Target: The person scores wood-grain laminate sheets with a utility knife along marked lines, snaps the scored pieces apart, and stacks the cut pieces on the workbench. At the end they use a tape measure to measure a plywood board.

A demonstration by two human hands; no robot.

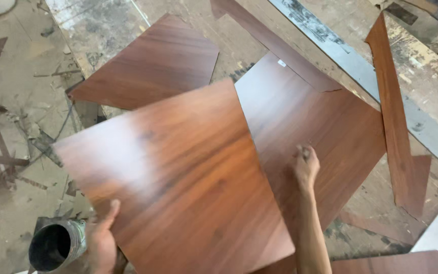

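Note:
My left hand (pixel 101 241) grips the near left edge of a large reddish-brown laminate sheet (pixel 178 177), thumb on top; the sheet is tilted and blurred. My right hand (pixel 305 165) rests with curled fingers on a second brown laminate sheet (pixel 325 122) that lies under and to the right of the first. Whether the right hand pinches anything is unclear. A third brown sheet (pixel 153 66) lies behind, partly covered by the held one.
A dark open-topped can (pixel 57 246) stands by my left hand. Long narrow laminate offcuts (pixel 394 116) lie at the right on a worn wooden work surface (pixel 422 66) crossed by a grey metal strip (pixel 356 66). The littered floor (pixel 16 127) is at the left.

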